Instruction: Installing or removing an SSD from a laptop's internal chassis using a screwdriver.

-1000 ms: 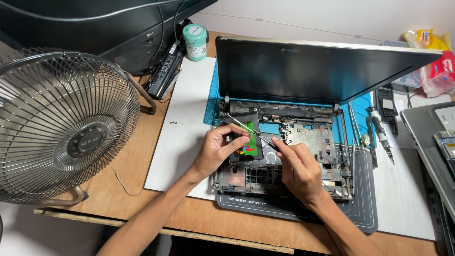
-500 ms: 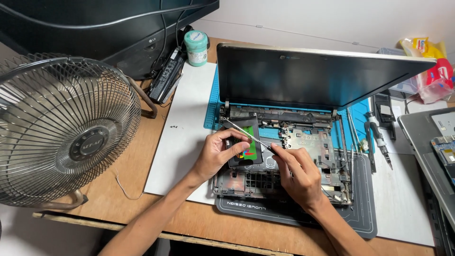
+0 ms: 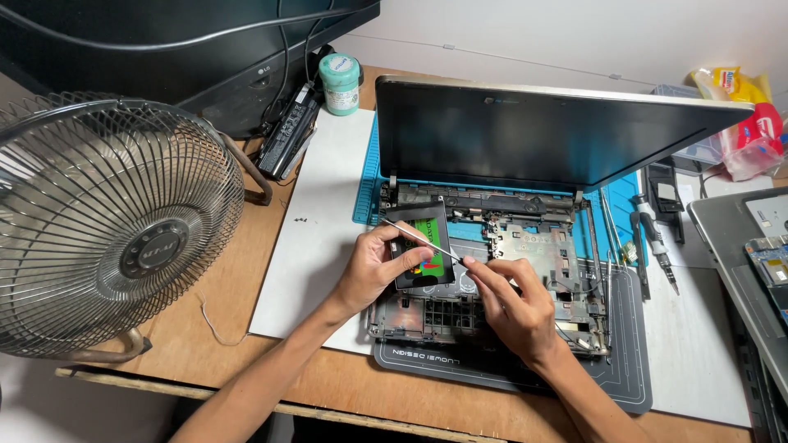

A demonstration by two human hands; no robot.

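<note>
A laptop with its top cover removed lies open on a dark work mat (image 3: 624, 385), its bare chassis (image 3: 542, 271) showing and its dark screen (image 3: 542, 135) tilted back. My left hand (image 3: 373, 267) grips a small black drive with a green label (image 3: 425, 250), tilted up over the left part of the chassis. My right hand (image 3: 513, 308) pinches thin metal tweezers (image 3: 414, 238) whose tip reaches across the top of the drive.
A metal table fan (image 3: 115, 226) stands at the left. A black monitor (image 3: 164, 41), a laptop battery (image 3: 287, 135) and a small green-capped jar (image 3: 340, 82) sit behind. Screwdrivers (image 3: 657, 246) lie right of the laptop, another grey laptop (image 3: 739, 254) at the right edge.
Both hands stay on the drive and tweezers over the chassis. The drive has tipped a little more upright and the tweezers have shifted slightly across it.
</note>
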